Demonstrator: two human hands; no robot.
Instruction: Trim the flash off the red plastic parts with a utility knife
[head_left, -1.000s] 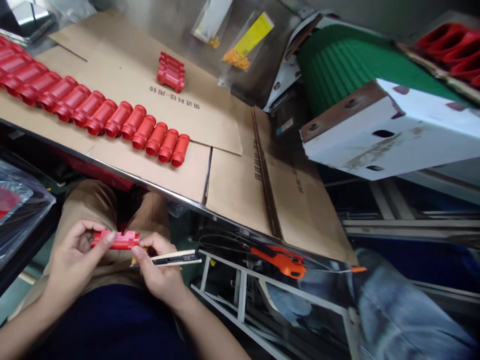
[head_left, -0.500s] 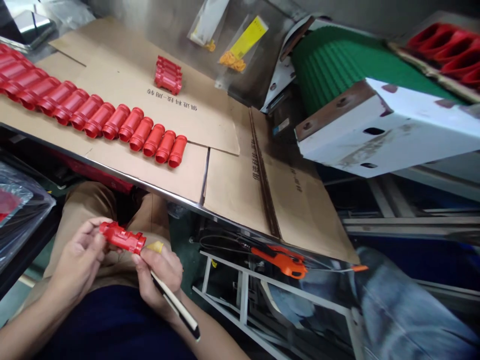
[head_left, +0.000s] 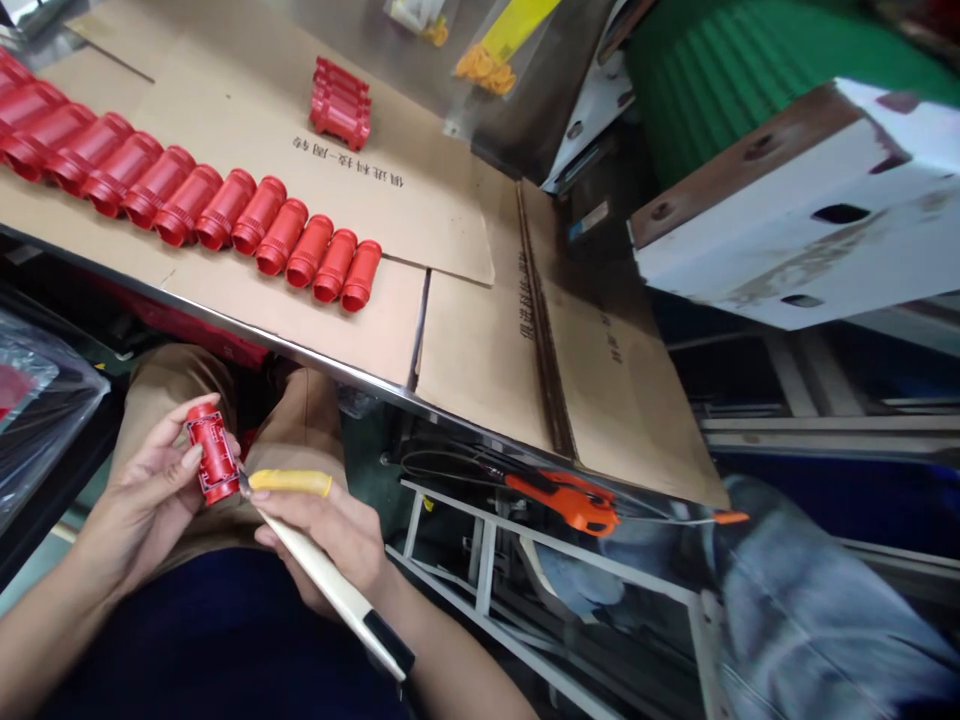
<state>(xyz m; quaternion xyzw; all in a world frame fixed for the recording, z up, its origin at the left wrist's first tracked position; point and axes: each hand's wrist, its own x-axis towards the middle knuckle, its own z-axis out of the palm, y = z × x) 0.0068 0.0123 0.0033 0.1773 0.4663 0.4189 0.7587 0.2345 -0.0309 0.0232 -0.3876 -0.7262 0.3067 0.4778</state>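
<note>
My left hand (head_left: 154, 485) grips a red plastic tube (head_left: 214, 452) over my lap, fingers and thumb around its sides. The tube stands nearly upright and shows raised edges on the face toward me. In my right hand (head_left: 330, 535) is a slim knife with a white handle (head_left: 319, 565) and a black end. Its small metal tip is at the tube's lower right side; whether it touches cannot be made out. A yellow finger cot (head_left: 289, 482) covers one finger of that hand. Beyond my hands, a long row of similar red tubes (head_left: 259, 215) lies along the table.
Cardboard sheets (head_left: 442, 220) cover the metal-edged table. A small group of red parts (head_left: 341, 103) sits farther back, near bags with yellow finger cots (head_left: 486, 68). Orange cutters (head_left: 574, 503) hang below the edge. A white metal frame (head_left: 795, 215) stands right; a person's denim-clad leg (head_left: 817, 600) is beside it.
The red tube has turned from lying sideways to nearly upright in my left hand. My right hand has swung the knife so its tip meets the tube's side area. The view has shifted slightly.
</note>
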